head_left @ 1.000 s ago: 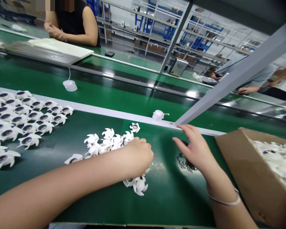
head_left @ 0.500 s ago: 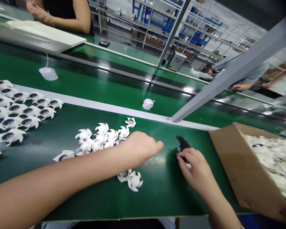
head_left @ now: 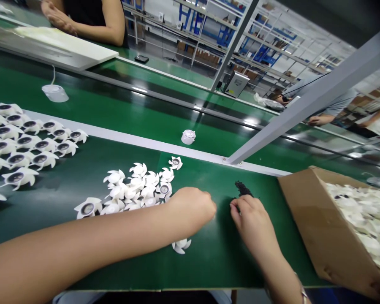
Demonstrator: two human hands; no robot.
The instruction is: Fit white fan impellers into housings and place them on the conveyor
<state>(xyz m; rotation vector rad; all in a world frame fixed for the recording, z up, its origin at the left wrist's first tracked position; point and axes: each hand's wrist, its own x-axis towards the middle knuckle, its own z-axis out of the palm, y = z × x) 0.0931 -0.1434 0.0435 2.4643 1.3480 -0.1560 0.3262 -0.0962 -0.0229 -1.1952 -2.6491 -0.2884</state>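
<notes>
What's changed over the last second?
The right hand, open over the small black parts before, has closed its fingertips beside them; any grip is hidden. The left hand shifted right. Both pale round pieces on the belt slid left. The cardboard box stayed.

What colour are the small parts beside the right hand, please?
The small parts are black in the head view.

Bright overhead light glares off the green table (head_left: pixel 221 266); edges stretch.

The green tabletop (head_left: pixel 221 257) carries white fan wheels (head_left: pixel 133 185), a little heap of black bits (head_left: pixel 242 188) and an open cardboard box (head_left: pixel 307 223).
</notes>
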